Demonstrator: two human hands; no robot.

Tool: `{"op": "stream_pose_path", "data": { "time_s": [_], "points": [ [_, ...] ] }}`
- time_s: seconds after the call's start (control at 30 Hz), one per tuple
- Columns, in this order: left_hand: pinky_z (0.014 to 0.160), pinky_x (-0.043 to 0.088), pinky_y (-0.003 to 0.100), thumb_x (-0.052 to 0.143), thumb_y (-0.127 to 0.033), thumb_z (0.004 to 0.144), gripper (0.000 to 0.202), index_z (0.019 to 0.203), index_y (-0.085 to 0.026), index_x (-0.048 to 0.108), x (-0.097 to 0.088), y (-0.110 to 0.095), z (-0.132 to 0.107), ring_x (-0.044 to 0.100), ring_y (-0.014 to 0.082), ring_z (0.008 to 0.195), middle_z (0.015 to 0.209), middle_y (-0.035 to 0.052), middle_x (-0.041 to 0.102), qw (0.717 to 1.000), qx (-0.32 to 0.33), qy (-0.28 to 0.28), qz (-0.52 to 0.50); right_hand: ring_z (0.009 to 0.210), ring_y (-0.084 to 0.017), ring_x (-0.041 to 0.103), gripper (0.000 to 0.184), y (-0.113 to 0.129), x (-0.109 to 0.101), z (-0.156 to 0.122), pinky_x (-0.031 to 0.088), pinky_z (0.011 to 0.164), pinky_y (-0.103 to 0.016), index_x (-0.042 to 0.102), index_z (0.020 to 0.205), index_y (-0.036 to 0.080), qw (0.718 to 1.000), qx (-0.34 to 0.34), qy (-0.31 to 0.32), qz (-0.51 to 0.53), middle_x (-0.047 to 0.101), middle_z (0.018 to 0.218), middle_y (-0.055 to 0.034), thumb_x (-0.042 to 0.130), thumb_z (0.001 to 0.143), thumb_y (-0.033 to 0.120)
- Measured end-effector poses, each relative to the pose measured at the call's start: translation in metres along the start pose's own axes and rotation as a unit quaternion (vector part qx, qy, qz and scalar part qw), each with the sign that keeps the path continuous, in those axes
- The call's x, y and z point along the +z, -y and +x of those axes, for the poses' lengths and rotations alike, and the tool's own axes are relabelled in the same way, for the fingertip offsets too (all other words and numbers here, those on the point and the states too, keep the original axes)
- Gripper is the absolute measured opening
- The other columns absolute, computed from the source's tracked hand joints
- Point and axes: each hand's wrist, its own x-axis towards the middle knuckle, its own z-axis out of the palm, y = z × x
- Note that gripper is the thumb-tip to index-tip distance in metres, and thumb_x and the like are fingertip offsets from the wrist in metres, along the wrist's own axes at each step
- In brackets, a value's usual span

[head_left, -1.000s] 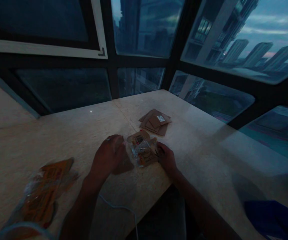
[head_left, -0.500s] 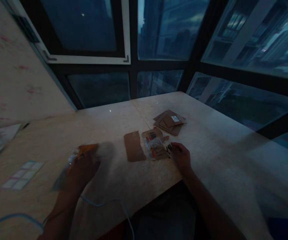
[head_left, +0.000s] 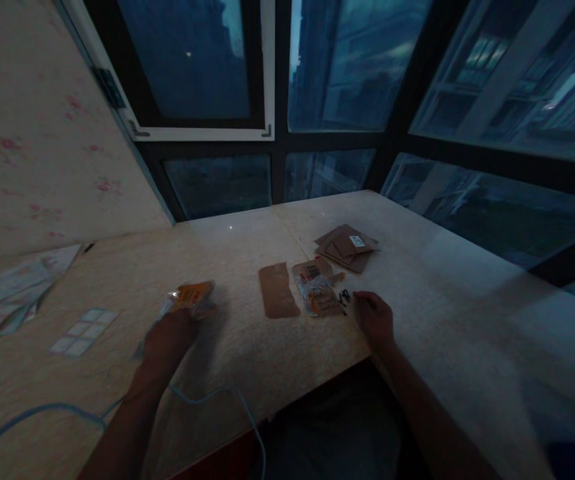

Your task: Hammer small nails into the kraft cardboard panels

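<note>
In dim light my left hand (head_left: pixel 170 337) rests on an orange plastic packet (head_left: pixel 187 297) at the left of the pale table (head_left: pixel 417 280), its fingers curled over the packet's near end. My right hand (head_left: pixel 374 319) lies on the table with fingers closed around a small dark item (head_left: pixel 344 297) that I cannot make out. Just left of that hand sits a clear packet on a printed card (head_left: pixel 317 293). A flat brown cardboard piece (head_left: pixel 277 291) lies beside it.
A small stack of brown cardboard pieces (head_left: pixel 347 245) with a white label sits further back. White sticker sheets (head_left: pixel 82 330) and papers (head_left: pixel 12 293) lie at the far left. A thin pale cable (head_left: pixel 217 397) hangs over the near edge. Windows enclose the table's far sides.
My left hand left the clear packet and cardboard piece and moved left onto the orange packet. The right hand stayed by the clear packet. The view swung left.
</note>
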Motion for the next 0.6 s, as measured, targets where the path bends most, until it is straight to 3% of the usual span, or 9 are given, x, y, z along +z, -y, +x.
{"op": "stream_pose_path", "data": {
  "time_s": [0.1, 0.17, 0.27, 0.37, 0.47, 0.6],
  "points": [
    [0.067, 0.048, 0.038, 0.035, -0.025, 0.092, 0.039, 0.102, -0.013, 0.070, -0.027, -0.008, -0.013, 0.070, 0.0364, 0.089, 0.097, 0.0222, 0.072, 1.000, -0.013, -0.011, -0.013, 0.085, -0.026, 0.066, 0.028, -0.001, 0.000, 0.000, 0.050, 0.083, -0.041, 0.071, 0.087, 0.018, 1.000, -0.001, 0.001, 0.000, 0.074, 0.090, -0.0099, 0.056, 0.077, 0.039],
    [0.068, 0.048, 0.040, 0.033, -0.029, 0.094, 0.041, 0.108, -0.014, 0.069, -0.044, -0.010, -0.020, 0.069, 0.0377, 0.090, 0.098, 0.0215, 0.072, 0.997, -0.032, -0.062, -0.020, 0.085, -0.026, 0.065, 0.028, -0.002, 0.000, -0.001, 0.049, 0.082, -0.041, 0.072, 0.087, 0.018, 1.000, 0.001, 0.000, -0.001, 0.073, 0.090, -0.0099, 0.055, 0.077, 0.038],
    [0.072, 0.050, 0.042, 0.038, -0.032, 0.093, 0.042, 0.122, -0.016, 0.063, -0.052, -0.007, -0.018, 0.068, 0.0379, 0.093, 0.104, 0.0186, 0.072, 0.994, -0.037, -0.097, -0.020, 0.085, -0.026, 0.065, 0.027, -0.002, 0.000, -0.001, 0.049, 0.082, -0.041, 0.072, 0.087, 0.018, 1.000, 0.003, 0.000, 0.000, 0.073, 0.090, -0.0095, 0.054, 0.077, 0.036],
    [0.083, 0.051, 0.041, 0.049, -0.024, 0.085, 0.050, 0.133, -0.010, 0.054, -0.035, -0.001, -0.006, 0.063, 0.0344, 0.109, 0.121, 0.0209, 0.066, 0.998, 0.040, -0.051, 0.003, 0.084, -0.025, 0.065, 0.027, -0.002, 0.000, -0.001, 0.049, 0.081, -0.040, 0.072, 0.087, 0.018, 1.000, 0.006, 0.003, 0.002, 0.073, 0.088, -0.0090, 0.055, 0.076, 0.036],
    [0.090, 0.048, 0.039, 0.053, -0.017, 0.080, 0.053, 0.132, -0.011, 0.053, -0.008, 0.000, 0.004, 0.054, 0.0317, 0.125, 0.134, 0.0213, 0.059, 0.997, 0.069, -0.014, 0.028, 0.083, -0.025, 0.064, 0.027, -0.001, -0.001, -0.001, 0.049, 0.081, -0.040, 0.072, 0.086, 0.017, 1.000, 0.009, 0.001, -0.001, 0.073, 0.088, -0.0090, 0.056, 0.075, 0.036],
    [0.085, 0.049, 0.037, 0.040, -0.022, 0.090, 0.041, 0.123, -0.008, 0.060, 0.010, -0.004, 0.009, 0.064, 0.0312, 0.110, 0.120, 0.0227, 0.067, 0.997, 0.065, 0.028, 0.007, 0.083, -0.025, 0.065, 0.029, -0.001, -0.001, -0.001, 0.049, 0.079, -0.039, 0.072, 0.087, 0.017, 1.000, 0.009, 0.006, -0.005, 0.073, 0.087, -0.0089, 0.056, 0.076, 0.038]
  ]
}}
